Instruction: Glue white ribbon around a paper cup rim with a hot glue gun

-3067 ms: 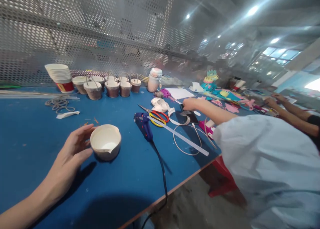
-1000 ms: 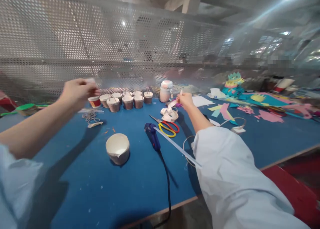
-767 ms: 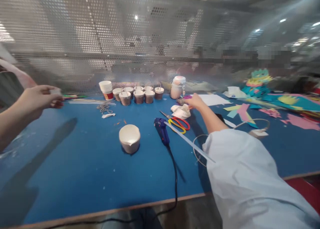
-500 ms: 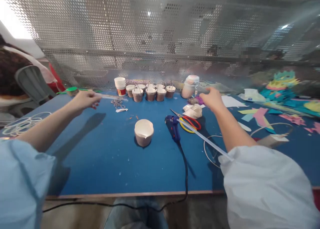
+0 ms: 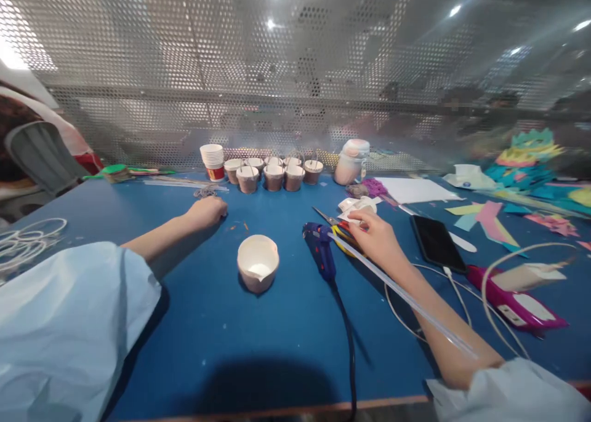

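Observation:
My left hand (image 5: 209, 211) rests low on the blue table, fingers curled down by a tangle of grey cord (image 5: 205, 191); whatever is under the fingers is hidden. My right hand (image 5: 376, 234) is at the scissors (image 5: 325, 216), its fingers closed around their red and yellow handles. Directly left of the scissors lies a blue glue gun (image 5: 320, 246), a long clear glue stick (image 5: 397, 290) sticking out of its back across my right forearm. A paper cup (image 5: 256, 277) with a brownish outside stands between my hands, a white flap at its near rim.
Several small handled cups (image 5: 274, 179), a stack of paper cups (image 5: 212, 157) and a lidded jar (image 5: 351, 162) line the back. On the right lie a phone (image 5: 438, 243), a magenta power strip (image 5: 521, 305) and coloured paper strips (image 5: 489, 219). White cord loops (image 5: 30, 240) lie left.
My left hand has moved right and down to the table by the cord. My right hand has come down and nearer to the scissors. The view has shifted, revealing the phone and power strip.

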Motion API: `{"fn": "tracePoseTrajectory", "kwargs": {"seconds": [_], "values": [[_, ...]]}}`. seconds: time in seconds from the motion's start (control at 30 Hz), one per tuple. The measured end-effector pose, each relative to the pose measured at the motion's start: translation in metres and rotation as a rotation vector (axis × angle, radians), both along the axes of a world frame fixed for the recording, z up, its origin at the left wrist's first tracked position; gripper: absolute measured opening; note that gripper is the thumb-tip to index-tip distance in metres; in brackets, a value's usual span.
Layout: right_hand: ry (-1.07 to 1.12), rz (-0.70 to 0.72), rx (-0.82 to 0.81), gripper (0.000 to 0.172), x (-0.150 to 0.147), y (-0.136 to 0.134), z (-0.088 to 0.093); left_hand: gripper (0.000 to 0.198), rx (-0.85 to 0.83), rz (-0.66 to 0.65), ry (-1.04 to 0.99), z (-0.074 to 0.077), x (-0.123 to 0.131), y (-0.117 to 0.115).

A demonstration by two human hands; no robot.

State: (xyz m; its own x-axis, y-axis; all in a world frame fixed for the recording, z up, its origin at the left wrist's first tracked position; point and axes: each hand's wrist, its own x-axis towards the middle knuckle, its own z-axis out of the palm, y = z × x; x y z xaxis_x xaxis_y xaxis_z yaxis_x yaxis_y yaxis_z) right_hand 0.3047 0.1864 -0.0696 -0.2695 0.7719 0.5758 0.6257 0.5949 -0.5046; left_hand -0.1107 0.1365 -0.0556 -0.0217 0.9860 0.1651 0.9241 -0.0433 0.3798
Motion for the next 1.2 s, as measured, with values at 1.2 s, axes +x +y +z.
{"fn": "tracePoseTrajectory", "kwargs": {"seconds": [1.2], "values": [[-0.068, 0.001, 0.095, 0.018, 0.009, -0.020, 0.012, 0.033, -0.193, -0.436, -0.399, -0.015, 0.223, 0.245]]}}
